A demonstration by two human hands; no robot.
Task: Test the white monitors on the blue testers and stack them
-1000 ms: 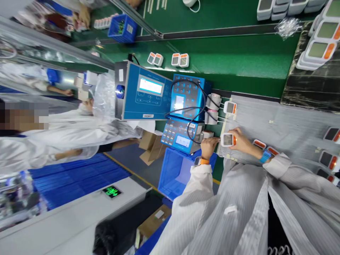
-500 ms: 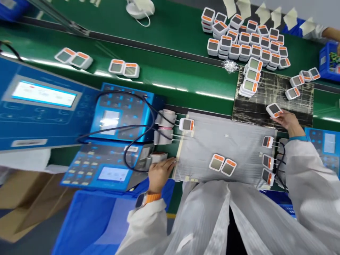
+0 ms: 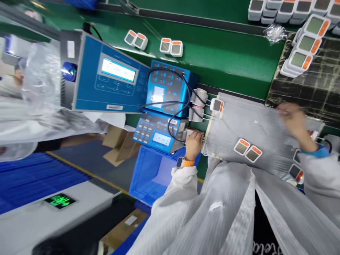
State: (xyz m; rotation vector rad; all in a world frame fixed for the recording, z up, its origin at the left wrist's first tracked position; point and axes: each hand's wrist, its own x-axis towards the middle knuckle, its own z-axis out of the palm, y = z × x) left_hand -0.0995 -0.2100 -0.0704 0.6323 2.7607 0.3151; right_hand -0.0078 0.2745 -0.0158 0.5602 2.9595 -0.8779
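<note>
1. Left hand (image 3: 193,144), fingers curled, rests at the left edge of the grey mat (image 3: 255,120); I cannot tell whether it grips anything.
2. Right hand (image 3: 293,120), blurred, is over the mat's right part; its opening cannot be told.
3. Two white-and-orange display units (image 3: 248,150) lie on the mat between the hands; a wired display unit (image 3: 217,105) sits at its far left corner, near the blue tester (image 3: 168,88).

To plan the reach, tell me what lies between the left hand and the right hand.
In the head view, two white devices with orange edges lie side by side on a grey mat, between the left hand and the right hand.
</note>
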